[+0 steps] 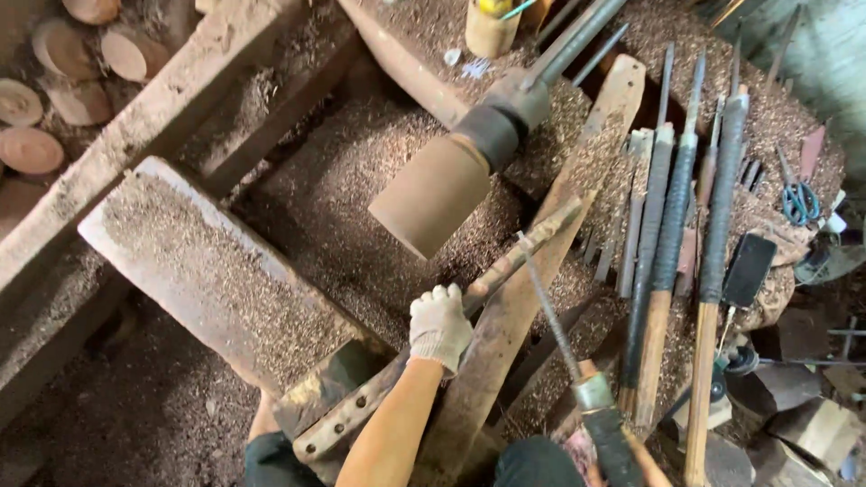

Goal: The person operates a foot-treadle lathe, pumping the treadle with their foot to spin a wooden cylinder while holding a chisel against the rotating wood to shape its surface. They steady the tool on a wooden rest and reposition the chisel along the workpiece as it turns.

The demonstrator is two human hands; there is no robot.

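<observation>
Woodturning set-up, seen from above. Pale wooden cylinder (436, 194) fixed by its far end to a dark collar and steel shaft, upper middle of the view, cut face tilted toward the viewer and clear of everything below. Probably mounted that way to leave the free end open to a blade.

Left hand (439, 326), in a white knit glove, curled shut over a rusty rest bar (505, 266). Bar slanting up to the right, upper end just below the cylinder, seemingly placed to carry a tool close to the wood. Grip low on the bar, well apart from the cylinder.

Turning tool (550, 316): thin steel shank crossing the bar, tip near the bar's upper stretch, short of the wood; metal ferrule and dark handle running down to the bottom edge. Right hand (577, 448) at that handle, only a sliver in view, mostly cut off by the frame; cannot tell how far closed or how held.

Shavings (352, 207) thick over the lathe bed and over the broad plank (216, 271) on the left. Row of long-handled tools (672, 234) laid side by side on the counter (767, 117) to the right, handles toward the person, likely for quick reach. Blue-handled scissors (798, 200) further right. Cut wooden discs (32, 149) piled at the top left, well apart from the work.
</observation>
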